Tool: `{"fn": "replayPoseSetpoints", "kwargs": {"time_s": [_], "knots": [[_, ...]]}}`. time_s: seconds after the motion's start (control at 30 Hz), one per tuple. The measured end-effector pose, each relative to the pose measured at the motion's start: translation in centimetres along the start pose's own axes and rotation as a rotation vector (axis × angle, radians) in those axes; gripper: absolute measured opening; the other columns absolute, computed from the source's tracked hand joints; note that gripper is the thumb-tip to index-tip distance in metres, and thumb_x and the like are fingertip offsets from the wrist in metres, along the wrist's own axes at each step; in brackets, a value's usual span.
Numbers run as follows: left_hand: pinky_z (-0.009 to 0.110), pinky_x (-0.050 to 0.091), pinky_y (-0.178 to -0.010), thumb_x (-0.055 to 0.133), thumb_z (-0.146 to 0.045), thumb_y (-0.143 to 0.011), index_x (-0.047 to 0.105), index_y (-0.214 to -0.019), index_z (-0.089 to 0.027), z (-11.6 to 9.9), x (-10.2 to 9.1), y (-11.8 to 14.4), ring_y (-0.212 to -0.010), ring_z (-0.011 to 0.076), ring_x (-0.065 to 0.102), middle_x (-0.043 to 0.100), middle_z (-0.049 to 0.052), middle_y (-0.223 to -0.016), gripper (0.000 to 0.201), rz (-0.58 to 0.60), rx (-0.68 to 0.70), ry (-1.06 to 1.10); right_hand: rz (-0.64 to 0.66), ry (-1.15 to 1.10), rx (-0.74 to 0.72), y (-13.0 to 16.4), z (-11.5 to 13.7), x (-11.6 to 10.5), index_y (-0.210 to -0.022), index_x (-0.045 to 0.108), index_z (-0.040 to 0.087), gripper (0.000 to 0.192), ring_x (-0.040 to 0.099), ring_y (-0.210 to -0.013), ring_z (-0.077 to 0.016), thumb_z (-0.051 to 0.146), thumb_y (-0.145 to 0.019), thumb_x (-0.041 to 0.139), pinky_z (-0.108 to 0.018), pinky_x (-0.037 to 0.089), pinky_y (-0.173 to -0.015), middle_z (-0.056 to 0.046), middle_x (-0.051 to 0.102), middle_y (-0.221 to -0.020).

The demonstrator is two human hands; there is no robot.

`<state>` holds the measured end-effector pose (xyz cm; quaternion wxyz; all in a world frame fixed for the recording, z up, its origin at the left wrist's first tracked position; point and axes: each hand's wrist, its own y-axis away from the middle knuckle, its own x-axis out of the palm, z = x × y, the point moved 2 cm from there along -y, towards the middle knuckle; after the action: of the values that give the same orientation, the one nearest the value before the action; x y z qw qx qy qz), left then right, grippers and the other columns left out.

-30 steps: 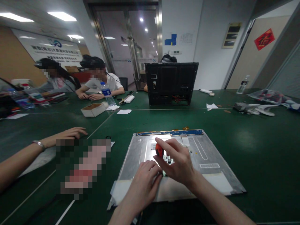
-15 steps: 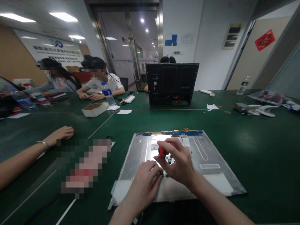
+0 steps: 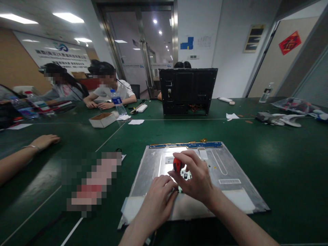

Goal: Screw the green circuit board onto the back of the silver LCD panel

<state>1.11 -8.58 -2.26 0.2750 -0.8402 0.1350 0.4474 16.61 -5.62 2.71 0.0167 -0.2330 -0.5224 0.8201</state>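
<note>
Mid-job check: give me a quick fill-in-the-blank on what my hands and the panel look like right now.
1. The right hand grips a screwdriver whose handle is ____.
2. The left hand rests on the metal panel beside the ____ hand.
3. The panel lies flat on a ____ table.

Missing words: red; right; green

Dim room, bright ceiling panels (image 3: pixel 68 17), wide-angle bending at edges

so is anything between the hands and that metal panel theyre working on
Nothing visible. The right hand holds a red-handled screwdriver down on the metal panel, and the left hand rests on the panel beside its tip. A co-worker's hand lies far off on the green table.
</note>
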Motion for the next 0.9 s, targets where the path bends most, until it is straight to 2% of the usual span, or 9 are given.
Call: {"fn": "replayPoseSetpoints", "kwargs": {"time_s": [0.1, 0.27, 0.4, 0.5, 0.63, 0.77, 0.9], "knots": [[0.043, 0.049, -0.084, 0.048, -0.010, -0.088, 0.060, -0.094, -0.019, -0.08, -0.07, -0.08, -0.097, 0.0282, 0.060, 0.064, 0.010, -0.102, 0.016, 0.010, 0.002, -0.005, -0.007, 0.023, -0.008, -0.08, 0.10, 0.05, -0.131, 0.052, 0.024, 0.041, 0.063, -0.077, -0.0141, 0.025, -0.091, 0.061, -0.026, 0.057, -0.062, -0.006, 0.059, -0.102], [0.041, 0.049, -0.079, 0.048, -0.010, -0.087, 0.061, -0.090, -0.019, -0.20, -0.13, -0.08, -0.091, 0.0272, 0.060, 0.065, 0.009, -0.095, 0.016, 0.005, 0.000, -0.015, 0.032, -0.006, -0.032, -0.54, 0.62, -0.11, -0.141, 0.044, 0.021, 0.051, 0.064, -0.080, -0.0160, 0.016, -0.091, 0.050, -0.027, 0.058, -0.065, -0.008, 0.063, -0.102], [0.040, 0.049, -0.079, 0.049, -0.011, -0.086, 0.061, -0.091, -0.020, -0.07, -0.02, 0.02, -0.092, 0.0274, 0.061, 0.065, 0.009, -0.096, 0.016, -0.011, 0.008, -0.026, 0.017, -0.025, -0.048, -0.59, 0.60, -0.21, -0.136, 0.047, 0.021, 0.046, 0.065, -0.083, -0.0167, 0.019, -0.090, 0.052, -0.027, 0.058, -0.065, -0.008, 0.064, -0.101], [0.041, 0.050, -0.081, 0.050, -0.010, -0.086, 0.061, -0.092, -0.020, -0.01, 0.01, 0.07, -0.095, 0.0279, 0.061, 0.066, 0.009, -0.100, 0.016, -0.017, 0.002, -0.026, -0.018, 0.016, -0.043, -0.34, 0.35, -0.16, -0.128, 0.052, 0.023, 0.037, 0.064, -0.079, -0.0161, 0.027, -0.092, 0.058, -0.027, 0.057, -0.062, -0.006, 0.062, -0.096], [0.042, 0.050, -0.083, 0.050, -0.010, -0.086, 0.061, -0.093, -0.020, 0.02, 0.09, 0.09, -0.097, 0.0281, 0.061, 0.066, 0.010, -0.102, 0.016, -0.009, -0.002, -0.020, -0.035, 0.053, -0.036, -0.08, 0.15, -0.07, -0.122, 0.057, 0.025, 0.031, 0.062, -0.074, -0.0141, 0.028, -0.091, 0.060, -0.025, 0.056, -0.059, -0.005, 0.059, -0.095], [0.043, 0.050, -0.084, 0.049, -0.012, -0.088, 0.060, -0.093, -0.020, 0.06, 0.11, -0.01, -0.098, 0.0286, 0.060, 0.065, 0.010, -0.101, 0.015, -0.014, 0.003, -0.023, 0.001, 0.033, -0.039, -0.21, 0.30, -0.15, -0.128, 0.055, 0.024, 0.038, 0.062, -0.076, -0.0150, 0.022, -0.090, 0.059, -0.026, 0.056, -0.060, -0.005, 0.060, -0.095], [0.043, 0.050, -0.080, 0.047, -0.011, -0.087, 0.059, -0.089, -0.019, -0.16, -0.07, -0.12, -0.092, 0.0282, 0.060, 0.064, 0.009, -0.094, 0.014, -0.014, 0.014, -0.010, 0.034, -0.045, -0.062, -0.45, 0.60, -0.30, -0.134, 0.049, 0.018, 0.048, 0.064, -0.083, -0.0173, 0.013, -0.086, 0.053, -0.029, 0.057, -0.066, -0.008, 0.064, -0.098]]}}
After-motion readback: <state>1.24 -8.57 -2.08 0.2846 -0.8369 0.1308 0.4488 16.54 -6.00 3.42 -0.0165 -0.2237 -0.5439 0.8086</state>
